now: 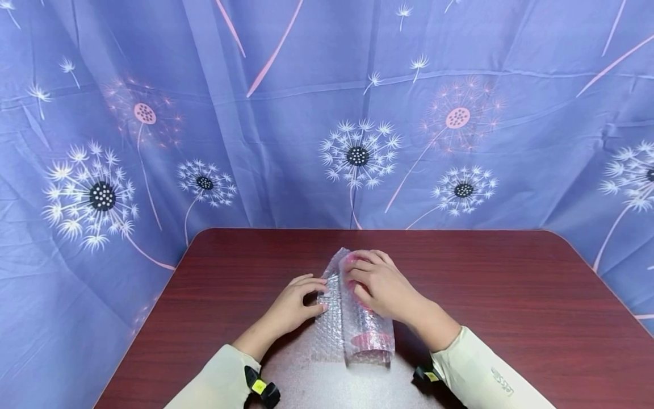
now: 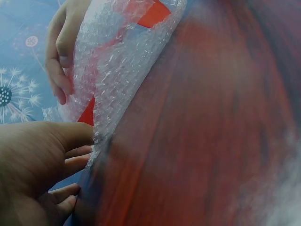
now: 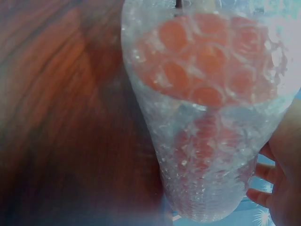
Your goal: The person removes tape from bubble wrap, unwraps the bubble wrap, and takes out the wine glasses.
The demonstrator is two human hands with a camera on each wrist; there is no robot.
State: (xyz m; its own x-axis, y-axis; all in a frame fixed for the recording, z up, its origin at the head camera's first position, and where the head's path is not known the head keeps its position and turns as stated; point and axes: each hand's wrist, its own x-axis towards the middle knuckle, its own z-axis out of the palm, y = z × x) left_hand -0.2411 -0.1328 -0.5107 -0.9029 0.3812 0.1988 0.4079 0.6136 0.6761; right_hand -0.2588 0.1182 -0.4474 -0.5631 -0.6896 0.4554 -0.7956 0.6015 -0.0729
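Observation:
A roll of clear bubble wrap (image 1: 370,335) lies on the table, wound around something with red or pink parts that is partly hidden inside. To its left spreads a flat flap of the bubble wrap (image 1: 329,335). Over the far part of the roll curves my right hand (image 1: 384,284), its fingers bent round the top and left side. My left hand (image 1: 293,304) is at the flap's left edge, with fingertips and thumb touching it and fairly straight. Up close, the right wrist view shows a red oval (image 3: 202,59) through the bubbles near the roll's end.
The dark red wooden table (image 1: 245,255) has rounded far corners. Behind it hangs a blue curtain (image 1: 296,142) with a dandelion print. A bright glare (image 1: 327,386) falls on the near tabletop. Black straps with cameras (image 1: 263,389) sit at both wrists.

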